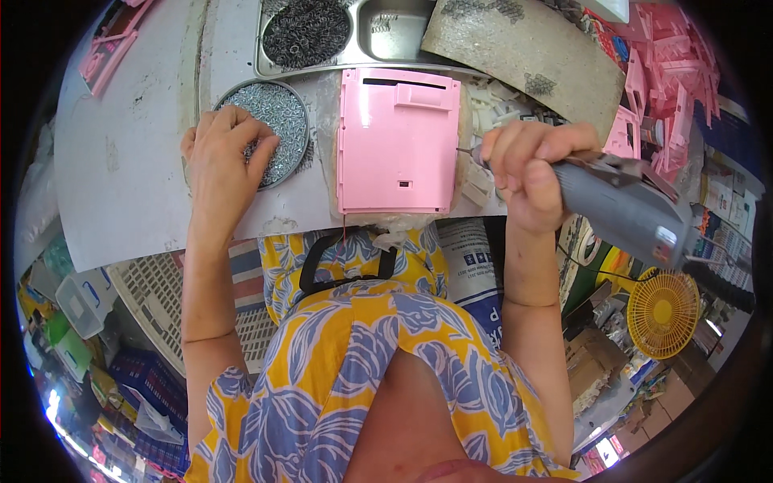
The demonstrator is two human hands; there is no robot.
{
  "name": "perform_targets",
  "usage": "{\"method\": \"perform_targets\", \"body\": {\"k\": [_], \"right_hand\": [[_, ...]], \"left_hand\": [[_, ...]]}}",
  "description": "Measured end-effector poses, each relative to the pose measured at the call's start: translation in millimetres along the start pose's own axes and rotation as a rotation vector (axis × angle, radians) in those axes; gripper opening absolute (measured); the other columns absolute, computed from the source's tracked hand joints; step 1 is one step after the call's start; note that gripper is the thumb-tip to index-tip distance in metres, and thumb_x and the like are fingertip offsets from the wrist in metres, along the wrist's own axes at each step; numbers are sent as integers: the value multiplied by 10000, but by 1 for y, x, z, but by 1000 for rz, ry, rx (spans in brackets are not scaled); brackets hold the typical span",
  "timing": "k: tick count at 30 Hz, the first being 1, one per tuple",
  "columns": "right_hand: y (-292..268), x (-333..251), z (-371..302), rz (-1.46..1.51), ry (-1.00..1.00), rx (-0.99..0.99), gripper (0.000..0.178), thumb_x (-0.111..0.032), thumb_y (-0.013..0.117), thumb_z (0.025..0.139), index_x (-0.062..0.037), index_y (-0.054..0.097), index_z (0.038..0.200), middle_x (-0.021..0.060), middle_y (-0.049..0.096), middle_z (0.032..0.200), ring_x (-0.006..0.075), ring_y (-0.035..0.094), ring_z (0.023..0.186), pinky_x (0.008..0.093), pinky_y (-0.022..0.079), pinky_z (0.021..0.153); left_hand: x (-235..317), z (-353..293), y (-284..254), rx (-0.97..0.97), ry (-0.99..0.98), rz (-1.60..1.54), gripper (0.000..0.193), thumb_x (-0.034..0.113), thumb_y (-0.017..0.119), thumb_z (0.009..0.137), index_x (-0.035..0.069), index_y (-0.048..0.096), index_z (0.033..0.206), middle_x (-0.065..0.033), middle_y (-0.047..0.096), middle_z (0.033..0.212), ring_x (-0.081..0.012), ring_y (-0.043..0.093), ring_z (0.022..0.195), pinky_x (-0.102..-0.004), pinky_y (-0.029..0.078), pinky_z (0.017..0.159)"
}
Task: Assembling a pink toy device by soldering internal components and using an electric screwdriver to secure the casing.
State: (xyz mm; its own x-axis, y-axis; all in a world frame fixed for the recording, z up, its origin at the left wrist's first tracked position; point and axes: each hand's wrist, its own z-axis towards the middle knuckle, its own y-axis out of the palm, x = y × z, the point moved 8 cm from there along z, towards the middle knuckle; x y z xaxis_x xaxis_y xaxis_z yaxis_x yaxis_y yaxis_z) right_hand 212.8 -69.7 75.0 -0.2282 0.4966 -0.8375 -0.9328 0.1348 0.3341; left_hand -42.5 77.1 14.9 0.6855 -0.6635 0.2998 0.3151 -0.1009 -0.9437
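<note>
A pink plastic housing [394, 145] lies flat on clear plastic wrap in the middle of the table, with a long slot near its far edge. To its left is a round dish [305, 121] full of small silvery screws [278, 113]. My left hand [225, 157] is over the dish's near left side, fingers bent and closed at the screws; whatever is between the fingertips is hidden. On the right, my right hand [531, 165] grips a grey electric screwdriver [620, 205]. Its thin bit points left, close to the housing's right edge.
Behind the housing stands a metal tray [394, 58] with dark springs [306, 34] in one compartment. A worn board [523, 56] slants at the far right, beside a heap of pink plastic parts [676, 72]. White bits lie right of the housing. A yellow fan [662, 312] stands lower right.
</note>
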Motion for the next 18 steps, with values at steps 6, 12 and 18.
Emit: {"method": "perform_targets", "body": {"k": [6,12,18], "right_hand": [[4,9,1,-137,34,-57,287,5,675,890,-81,425,1000,61,551,711,152,507,585,353,511,633],[9,-20,22,-88,46,-28,253,-194,674,936,-107,465,1050,11,490,635,134,461,542,342,476,635],[42,-33,22,15,44,-36,268,-305,698,952,-161,496,1052,-46,505,592,103,459,474,304,461,584]], "left_hand": [[-16,13,-1,70,-26,44,178,233,691,918,77,675,834,-50,628,881,-255,594,935,-419,367,896],[-30,19,-10,147,-24,8,147,230,700,903,100,681,838,-26,641,824,-248,616,873,-429,376,886],[56,8,-7,94,222,-431,169,120,795,761,146,705,902,8,704,925,-201,647,902,-404,359,911]]}}
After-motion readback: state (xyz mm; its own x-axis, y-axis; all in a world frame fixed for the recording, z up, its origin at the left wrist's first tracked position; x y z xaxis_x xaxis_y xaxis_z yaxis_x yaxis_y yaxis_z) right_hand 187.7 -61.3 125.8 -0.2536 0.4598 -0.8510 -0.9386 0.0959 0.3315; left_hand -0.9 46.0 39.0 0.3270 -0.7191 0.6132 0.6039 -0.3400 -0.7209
